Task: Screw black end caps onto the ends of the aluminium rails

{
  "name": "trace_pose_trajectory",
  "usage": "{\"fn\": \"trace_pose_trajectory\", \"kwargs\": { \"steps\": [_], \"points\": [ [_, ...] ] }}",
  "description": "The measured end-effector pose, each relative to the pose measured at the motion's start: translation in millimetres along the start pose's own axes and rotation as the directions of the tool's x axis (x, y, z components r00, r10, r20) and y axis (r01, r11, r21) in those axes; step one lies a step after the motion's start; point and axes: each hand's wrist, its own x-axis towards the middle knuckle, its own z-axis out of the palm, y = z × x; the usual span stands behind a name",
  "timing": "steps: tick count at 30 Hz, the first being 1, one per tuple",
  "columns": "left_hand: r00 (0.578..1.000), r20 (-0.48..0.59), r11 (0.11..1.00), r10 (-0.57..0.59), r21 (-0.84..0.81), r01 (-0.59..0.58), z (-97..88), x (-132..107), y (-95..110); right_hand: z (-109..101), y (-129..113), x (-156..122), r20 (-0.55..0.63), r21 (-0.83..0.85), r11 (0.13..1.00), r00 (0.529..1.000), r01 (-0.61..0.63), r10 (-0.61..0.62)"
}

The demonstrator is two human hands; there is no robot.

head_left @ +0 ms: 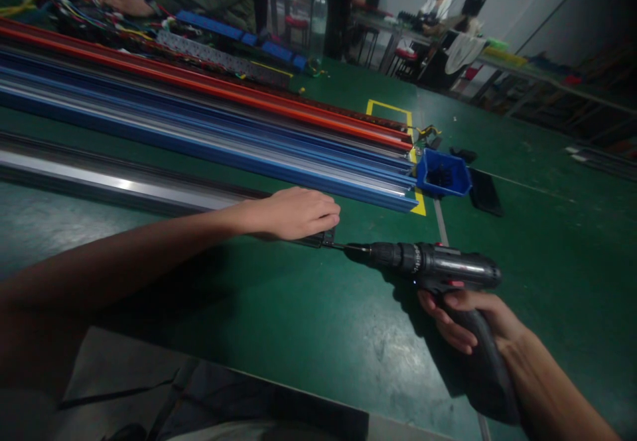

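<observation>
My left hand [298, 213] is closed over the right end of a long dark metal profile [124, 184] with a shiny silver face. The profile's black end [326, 237] sticks out just past my fingers. In my right hand [478, 315] is a black cordless drill [438, 265], gripped by its handle and pointing left. Its thin bit [346, 247] reaches the profile's end; whether it sits in a screw there is too small to tell.
Blue profiles [249, 151] and orange-red profiles [239, 93] lie behind on the green table [279, 321]. A blue bin [448, 174] of small dark parts stands by their ends, near a dark flat object [485, 192]. Wiring, a bottle [319, 16] and a co-worker's hand [122, 0] are farther back.
</observation>
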Motion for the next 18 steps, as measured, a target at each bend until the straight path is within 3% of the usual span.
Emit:
{"fn": "trace_pose_trajectory", "kwargs": {
  "steps": [18],
  "points": [
    [1.000, 0.002, 1.000, 0.001, 0.016, -0.002, -0.1, 0.7, -0.6, -1.5, 0.8, -1.1, -0.002, -0.008, 1.000, 1.000, -0.008, 0.008]
  ]
}}
